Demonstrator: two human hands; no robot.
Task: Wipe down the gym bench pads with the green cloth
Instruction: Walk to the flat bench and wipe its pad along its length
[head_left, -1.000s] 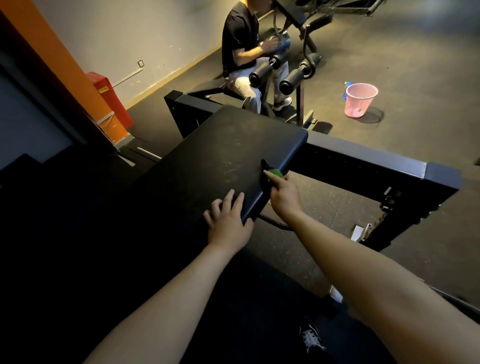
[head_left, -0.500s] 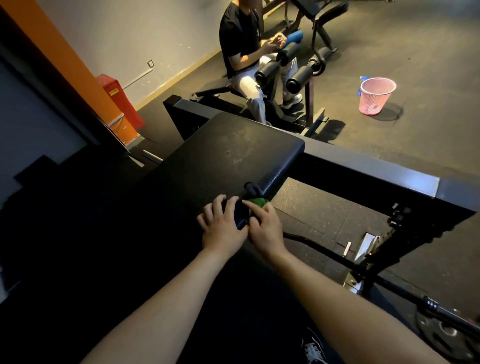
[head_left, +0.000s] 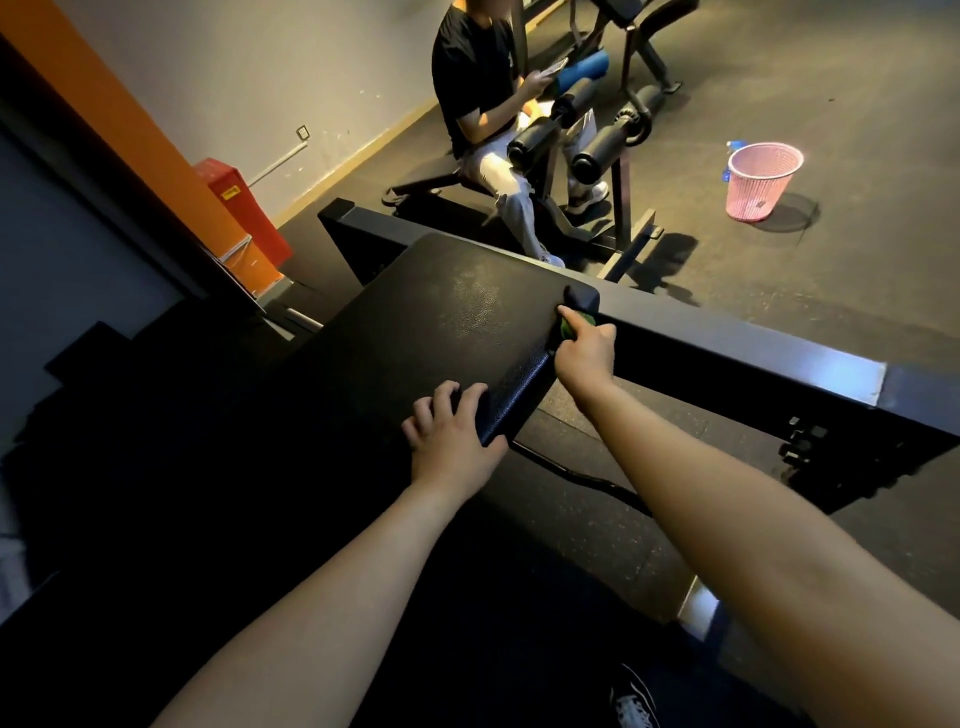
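Note:
A long black bench pad (head_left: 415, 332) runs from the lower left toward the centre. My right hand (head_left: 584, 356) grips the green cloth (head_left: 571, 325) against the pad's right side edge, close to its far corner. Only a small bunched bit of the cloth shows past my fingers. My left hand (head_left: 454, 434) rests on the pad's near right edge, fingers curled over the top and thumb down the side.
A dark steel frame beam (head_left: 753, 353) crosses right behind the pad. A seated person (head_left: 488, 104) is on a roller-pad machine (head_left: 566, 140) beyond it. A pink basket (head_left: 761, 179) stands on the floor at right, a red box (head_left: 244, 208) by the left wall.
My right hand slid the cloth along the pad's side edge, away from my left hand and up to the far corner. My left hand stayed on the pad's edge.

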